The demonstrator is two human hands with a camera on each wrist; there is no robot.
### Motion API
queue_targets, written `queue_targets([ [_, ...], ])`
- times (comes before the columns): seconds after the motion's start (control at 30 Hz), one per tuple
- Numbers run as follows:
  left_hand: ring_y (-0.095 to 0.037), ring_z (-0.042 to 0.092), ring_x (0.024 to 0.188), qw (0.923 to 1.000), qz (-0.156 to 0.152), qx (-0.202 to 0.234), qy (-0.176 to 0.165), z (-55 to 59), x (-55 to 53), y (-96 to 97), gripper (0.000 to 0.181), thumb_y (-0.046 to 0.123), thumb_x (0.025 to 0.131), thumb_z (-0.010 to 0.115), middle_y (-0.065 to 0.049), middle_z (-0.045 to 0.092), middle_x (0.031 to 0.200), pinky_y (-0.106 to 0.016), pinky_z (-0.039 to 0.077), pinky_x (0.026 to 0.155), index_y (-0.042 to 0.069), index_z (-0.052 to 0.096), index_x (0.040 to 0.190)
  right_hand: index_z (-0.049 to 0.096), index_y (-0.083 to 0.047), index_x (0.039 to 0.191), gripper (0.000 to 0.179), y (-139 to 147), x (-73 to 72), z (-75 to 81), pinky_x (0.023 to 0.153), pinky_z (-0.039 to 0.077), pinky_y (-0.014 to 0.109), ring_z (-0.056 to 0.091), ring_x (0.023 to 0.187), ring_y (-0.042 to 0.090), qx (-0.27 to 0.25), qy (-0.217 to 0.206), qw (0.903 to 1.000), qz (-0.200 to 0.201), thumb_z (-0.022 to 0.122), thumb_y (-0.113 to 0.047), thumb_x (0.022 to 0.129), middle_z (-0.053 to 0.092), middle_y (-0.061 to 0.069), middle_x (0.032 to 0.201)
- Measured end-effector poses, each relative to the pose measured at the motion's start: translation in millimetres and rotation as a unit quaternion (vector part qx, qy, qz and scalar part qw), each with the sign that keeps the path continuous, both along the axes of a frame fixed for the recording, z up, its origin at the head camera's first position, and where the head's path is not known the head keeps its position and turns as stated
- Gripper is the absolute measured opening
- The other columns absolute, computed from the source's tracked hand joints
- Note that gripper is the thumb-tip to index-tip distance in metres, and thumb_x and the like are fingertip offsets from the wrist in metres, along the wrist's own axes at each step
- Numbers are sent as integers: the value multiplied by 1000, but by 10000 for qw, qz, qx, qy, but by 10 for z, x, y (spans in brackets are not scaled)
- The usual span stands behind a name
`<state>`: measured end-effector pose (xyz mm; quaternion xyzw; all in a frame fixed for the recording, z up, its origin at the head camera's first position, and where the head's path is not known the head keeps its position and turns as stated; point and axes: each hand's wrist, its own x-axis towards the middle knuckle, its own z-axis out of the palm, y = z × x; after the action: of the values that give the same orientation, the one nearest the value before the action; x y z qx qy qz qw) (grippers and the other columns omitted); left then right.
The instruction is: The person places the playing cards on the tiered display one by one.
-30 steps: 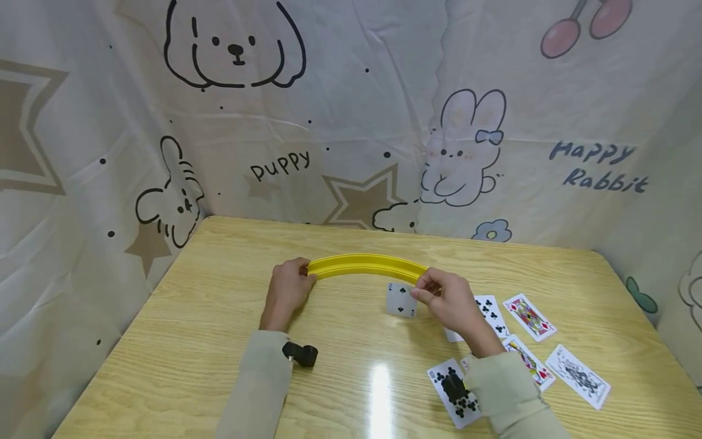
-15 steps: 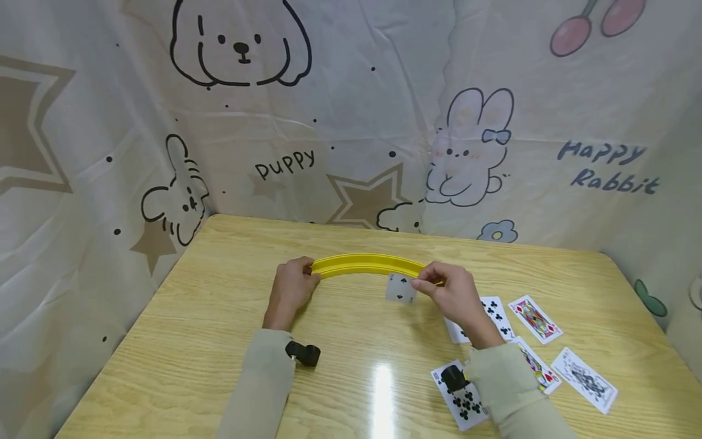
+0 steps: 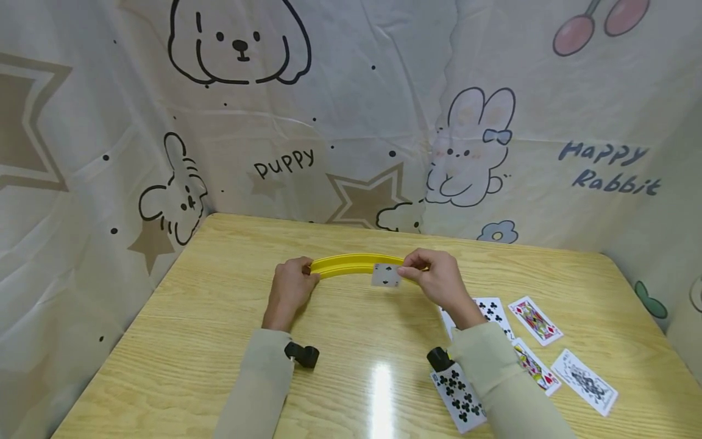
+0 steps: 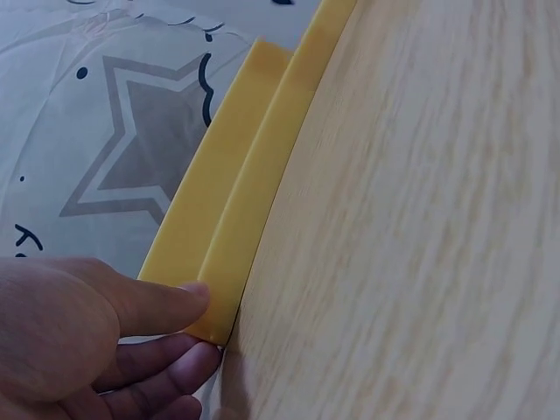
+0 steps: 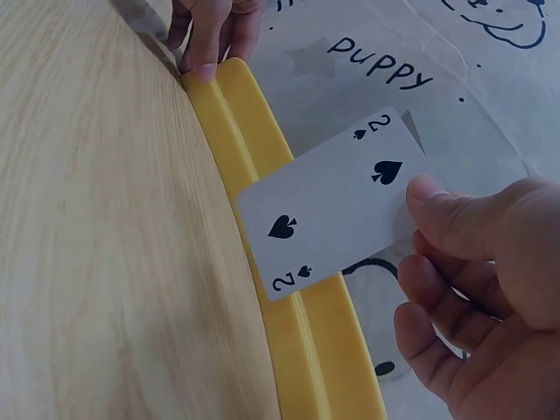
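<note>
A yellow, curved, grooved card holder (image 3: 351, 262) stands near the back of the table. My left hand (image 3: 290, 288) grips its left end; in the left wrist view the thumb (image 4: 179, 302) lies on the yellow strip (image 4: 245, 175), fingers underneath. Between thumb and fingers my right hand (image 3: 436, 277) pinches a playing card (image 3: 386, 275) by its right edge. Seen from the right wrist, it is the two of spades (image 5: 328, 214), tilted and overlapping the holder's groove. A thin grey sliver shows behind its upper corner. The holder's right end is hidden behind my right hand.
Face-up cards lie on the right of the wooden table (image 3: 219, 378): a ten of clubs (image 3: 463, 402), a joker (image 3: 585, 383), a jack of diamonds (image 3: 535, 320), a red court card (image 3: 534, 366) and a clubs card (image 3: 492, 312). A printed curtain (image 3: 351, 122) hangs behind.
My right hand has moved up and to the left with the two of spades, bringing the card from in front of the holder to overlap it. My left hand keeps its grip.
</note>
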<state>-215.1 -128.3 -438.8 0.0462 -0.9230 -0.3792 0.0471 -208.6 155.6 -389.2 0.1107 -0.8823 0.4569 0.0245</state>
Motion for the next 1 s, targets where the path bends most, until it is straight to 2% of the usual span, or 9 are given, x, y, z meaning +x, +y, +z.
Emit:
queue_targets([
  [0.2,-27,64,95,9999,37,53,-88,6,-13,16,34,9,91,74,-15,70,102,-41,53,85,-1,69,123,73,-10,85,9,-118,-115,46,62,45,33,56,78,22,-49,-76,9999,109,78,-16,89,68,3,86],
  [0.4,-29,64,98,9999,25,62,-100,25,-19,31,37,9,91,74,-17,70,105,-42,54,86,-3,68,126,73,-9,82,9,-253,-249,80,60,44,31,57,76,22,-152,159,9993,316,79,-13,88,69,3,85],
  [0.63,-29,63,103,9996,99,55,-268,22,-3,37,40,11,92,73,-17,69,110,-42,53,89,-2,66,129,72,-9,83,11,-410,-322,96,63,46,34,58,80,23,-310,13,9990,313,79,-17,88,68,4,86],
  [1.0,-29,63,101,9995,103,34,-283,19,-16,25,40,10,92,73,-18,69,109,-42,53,89,-2,65,129,72,-10,84,10,-675,-415,105,67,48,33,58,83,24,-355,122,9981,485,78,-17,89,68,3,88],
])
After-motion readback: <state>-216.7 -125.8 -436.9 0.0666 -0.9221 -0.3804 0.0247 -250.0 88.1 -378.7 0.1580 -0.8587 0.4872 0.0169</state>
